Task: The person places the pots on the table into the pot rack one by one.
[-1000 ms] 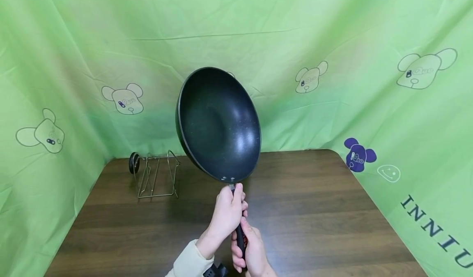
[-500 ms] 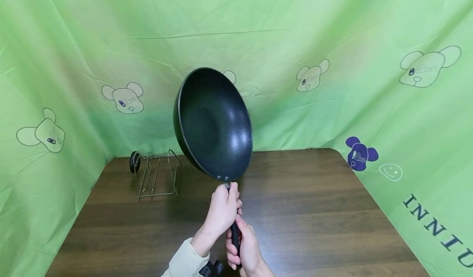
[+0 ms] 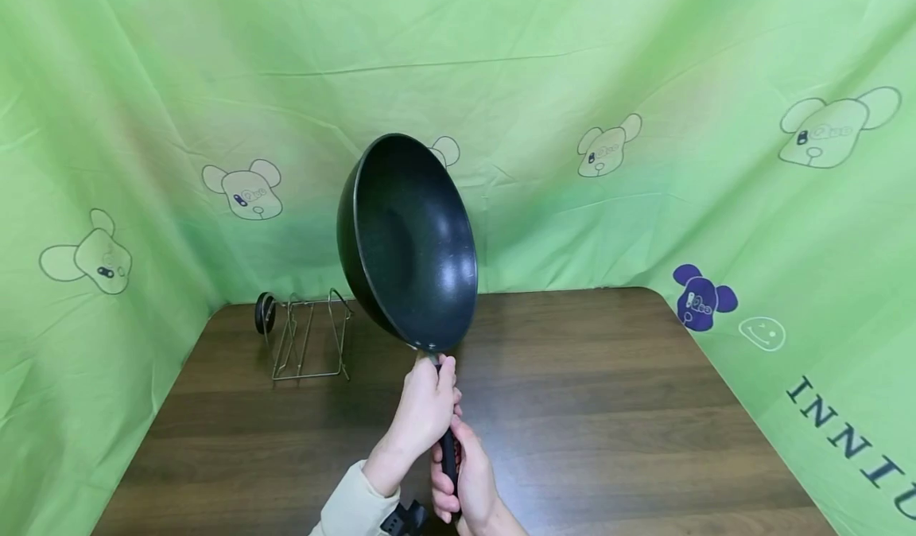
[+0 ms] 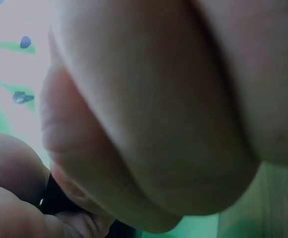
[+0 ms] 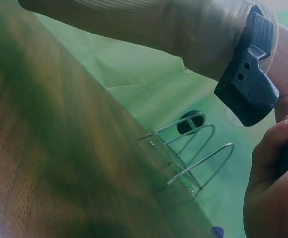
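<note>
Rack (image 3: 305, 337) on the table (image 3: 608, 409), left of the pan (image 3: 415, 242), curtain (image 3: 501, 43) behind both

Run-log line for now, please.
pan: held up, handle down | left grip: upper handle | right grip: lower handle | wire rack: on table, left of pan

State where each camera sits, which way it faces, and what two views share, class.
Head: worn on the head, facing forward and down at the wok; shows left hand, right hand, cream sleeve.
Left wrist: on that wrist, facing the left hand's curled fingers, which fill much of the view.
Right wrist: on that wrist, facing across the wooden table to the wire rack; shows part of the right hand and the cream sleeve.
Shared: head and right wrist both show the wire rack.
</note>
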The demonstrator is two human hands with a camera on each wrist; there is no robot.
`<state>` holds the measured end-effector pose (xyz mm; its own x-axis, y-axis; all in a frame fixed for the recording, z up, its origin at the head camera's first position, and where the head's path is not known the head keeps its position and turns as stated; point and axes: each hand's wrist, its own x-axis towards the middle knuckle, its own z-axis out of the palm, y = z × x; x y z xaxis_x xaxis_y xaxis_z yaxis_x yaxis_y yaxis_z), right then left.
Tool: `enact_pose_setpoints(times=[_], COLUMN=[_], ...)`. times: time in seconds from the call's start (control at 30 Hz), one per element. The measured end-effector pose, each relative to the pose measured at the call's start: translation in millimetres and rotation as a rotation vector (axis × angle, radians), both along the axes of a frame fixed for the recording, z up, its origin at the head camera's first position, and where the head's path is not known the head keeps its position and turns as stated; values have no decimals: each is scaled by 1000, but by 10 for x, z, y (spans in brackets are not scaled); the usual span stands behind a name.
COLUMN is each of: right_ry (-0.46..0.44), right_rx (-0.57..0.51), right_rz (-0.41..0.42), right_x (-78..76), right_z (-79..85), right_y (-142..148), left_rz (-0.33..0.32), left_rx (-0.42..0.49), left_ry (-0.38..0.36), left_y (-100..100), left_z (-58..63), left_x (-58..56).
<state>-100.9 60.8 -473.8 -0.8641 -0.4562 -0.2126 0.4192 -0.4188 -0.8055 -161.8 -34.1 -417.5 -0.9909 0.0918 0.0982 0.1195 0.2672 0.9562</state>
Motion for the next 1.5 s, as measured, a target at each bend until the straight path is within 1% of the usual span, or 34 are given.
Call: enact_pose_setpoints(times=[0.2, 0.43, 0.67, 0.9, 1.07, 1.27, 1.43, 1.5], right_ry=[-23, -45, -31, -38, -56, -41, -35, -32], right_rx=[-9, -20, -52, -88, -82, -80, -81, -81], right_rz=[18, 34, 54, 85, 102, 107, 115, 117], right_x=[-3, -19, -32, -55, -63, -59, -68, -78], right_z=[-7, -4, -6, -23, -32, -40, -37, -35], right_y=[-23, -61, -90, -143, -179, -205, -221, -231], left_rz=[15, 15, 18, -4, -13, -25, -10, 0], left_rx=[-23, -27, -31, -64, -89, -85, -82, -89], left_ry=[-10, 20, 17, 24, 45, 51, 41, 48], left_y=[-10, -48, -97, -180, -236, -275, -292, -301], left_z=[-4, 23, 42, 58, 67, 60, 68, 74], left_x=[-11, 6, 14, 15, 25, 43, 41, 39])
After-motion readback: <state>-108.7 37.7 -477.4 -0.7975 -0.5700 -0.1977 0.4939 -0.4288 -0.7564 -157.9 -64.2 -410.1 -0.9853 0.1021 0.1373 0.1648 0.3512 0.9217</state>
